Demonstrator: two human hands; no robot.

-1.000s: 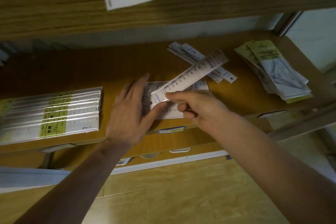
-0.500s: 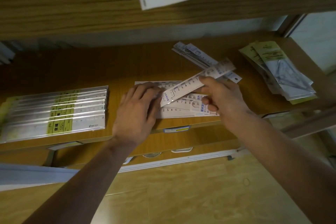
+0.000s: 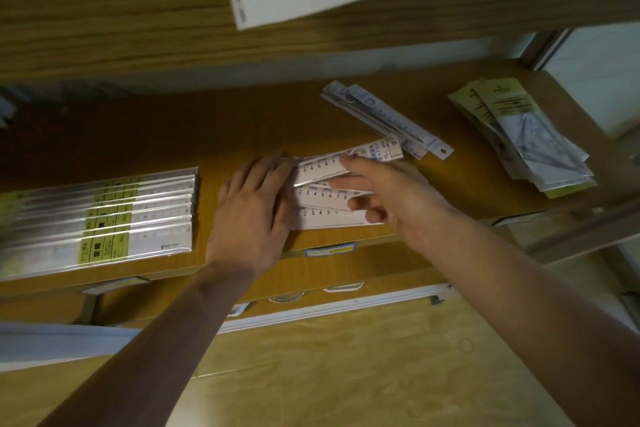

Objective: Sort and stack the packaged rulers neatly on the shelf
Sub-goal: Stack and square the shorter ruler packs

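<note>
Between both hands (image 3: 254, 204), fanned rulers (image 3: 325, 198)

Your wooden shelf (image 3: 450, 184) carries four groups: a neat stack of yellow-labelled rulers (image 3: 100, 222) at left, fanned white rulers (image 3: 325, 204) in the middle, a loose ruler bundle (image 3: 391, 120) behind, and packaged set squares (image 3: 526, 135) at right.

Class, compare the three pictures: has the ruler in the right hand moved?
Yes. The ruler, earlier raised and steeply angled, now lies lower and flatter on the white ruler stack under the right hand.
</note>
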